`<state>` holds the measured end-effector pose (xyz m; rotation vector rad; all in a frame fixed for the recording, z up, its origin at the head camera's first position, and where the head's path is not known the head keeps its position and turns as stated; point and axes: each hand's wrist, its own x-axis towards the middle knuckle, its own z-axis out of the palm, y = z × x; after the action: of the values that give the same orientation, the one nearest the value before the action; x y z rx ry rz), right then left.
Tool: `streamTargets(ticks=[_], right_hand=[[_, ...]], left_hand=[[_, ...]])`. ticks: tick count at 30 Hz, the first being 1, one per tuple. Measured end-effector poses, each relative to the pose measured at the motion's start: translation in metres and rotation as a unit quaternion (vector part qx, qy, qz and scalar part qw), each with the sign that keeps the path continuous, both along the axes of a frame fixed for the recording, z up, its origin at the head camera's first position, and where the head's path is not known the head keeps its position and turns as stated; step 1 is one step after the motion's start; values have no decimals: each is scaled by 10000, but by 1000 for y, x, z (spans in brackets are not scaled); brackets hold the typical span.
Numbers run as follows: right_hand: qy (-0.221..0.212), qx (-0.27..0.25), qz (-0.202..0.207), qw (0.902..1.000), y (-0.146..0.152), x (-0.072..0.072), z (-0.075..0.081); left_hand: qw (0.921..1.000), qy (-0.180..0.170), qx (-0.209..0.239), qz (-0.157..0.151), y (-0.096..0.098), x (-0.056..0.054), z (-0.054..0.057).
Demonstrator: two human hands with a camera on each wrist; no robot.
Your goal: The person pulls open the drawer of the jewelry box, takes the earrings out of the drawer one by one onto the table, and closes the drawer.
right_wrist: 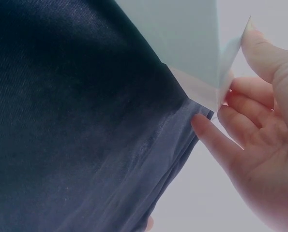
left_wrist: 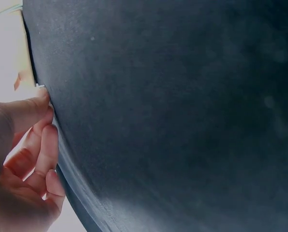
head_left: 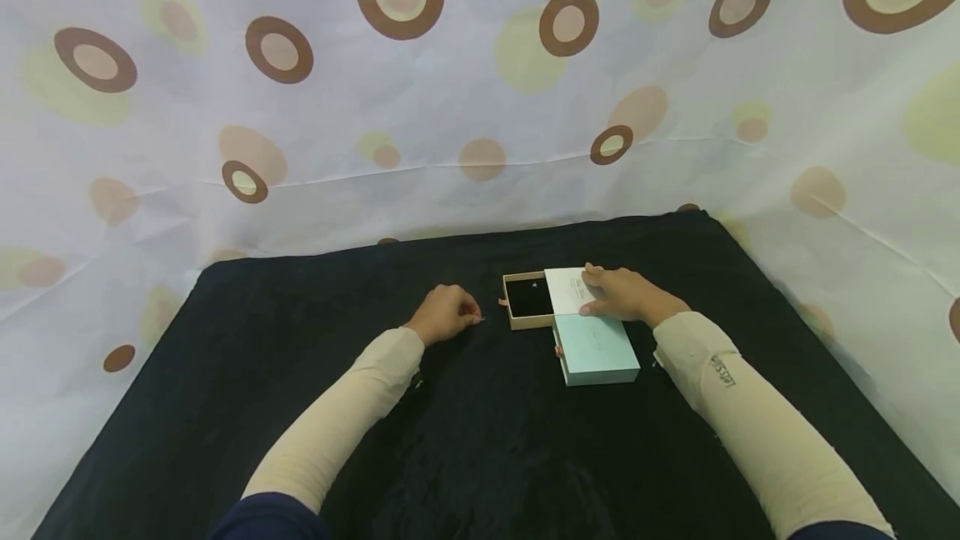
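Between its thumb and fingertip my left hand (head_left: 444, 314) pinches a tiny silvery piece (left_wrist: 40, 86), too small to make out its kind. To the right of that hand lies a shallow tan-edged tray (head_left: 530, 322) with a black lining (head_left: 525, 298). A small star-shaped silvery piece (head_left: 535, 285) sits on the lining. My right hand (head_left: 626, 294) grips the white printed flap (head_left: 566, 288) of a pale teal box (head_left: 597, 350), thumb on one side and fingers on the other. In the right wrist view the thumb (right_wrist: 260, 53) presses the flap's edge.
Black cloth (head_left: 480, 440) covers the table. A white curtain (head_left: 450, 90) with brown, peach and yellow-green circles hangs behind and at the sides. Small ribbon tabs stick out at the left of the tray and the teal box.
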<state>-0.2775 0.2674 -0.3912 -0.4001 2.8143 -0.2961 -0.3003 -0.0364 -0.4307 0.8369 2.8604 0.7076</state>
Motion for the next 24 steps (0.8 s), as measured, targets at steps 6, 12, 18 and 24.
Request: streamTargets(ticks=[6, 12, 18, 24], right_hand=[[-8, -21, -42, 10000, 0, 0, 0], [-39, -76, -93, 9999, 0, 2, -1], [31, -114, -36, 9999, 0, 3, 0], [42, -108, -57, 9999, 1, 1, -1]], left_hand=[[10000, 34, 22, 66, -2, 0, -1], [9999, -97, 81, 100, -5, 1, -1], [9998, -150, 129, 10, -7, 2, 2], [9989, -405, -118, -218, -8, 5, 12]])
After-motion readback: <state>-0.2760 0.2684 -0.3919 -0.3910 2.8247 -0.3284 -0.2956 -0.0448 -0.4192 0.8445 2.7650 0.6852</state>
